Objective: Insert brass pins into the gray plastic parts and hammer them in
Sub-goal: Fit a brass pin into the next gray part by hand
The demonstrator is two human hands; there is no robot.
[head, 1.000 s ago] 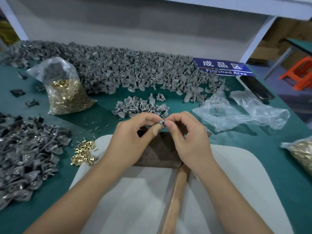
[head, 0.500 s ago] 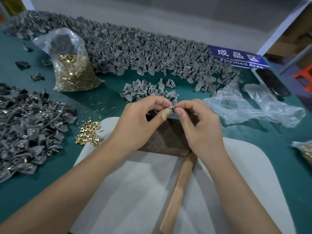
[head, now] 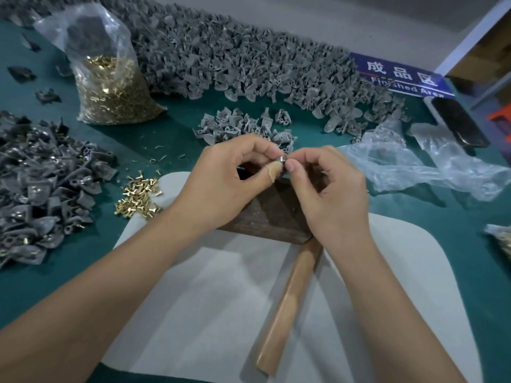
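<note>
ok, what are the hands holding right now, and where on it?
Both hands, left and right, pinch one small gray plastic part between thumb and fingertips at opposite sides. Whether a pin is in it cannot be told.

I see one small gray plastic part [head: 282, 159] pinched between the fingertips of the left hand [head: 224, 186] and the right hand [head: 331, 189], held above the dark block (too small for me to tell whether a pin sits in it). A loose heap of brass pins [head: 139, 194] lies on the green table just left of the white mat. A small cluster of gray parts [head: 243, 127] lies just beyond the hands. The wooden-handled hammer [head: 287, 305] lies on the mat, unheld.
</note>
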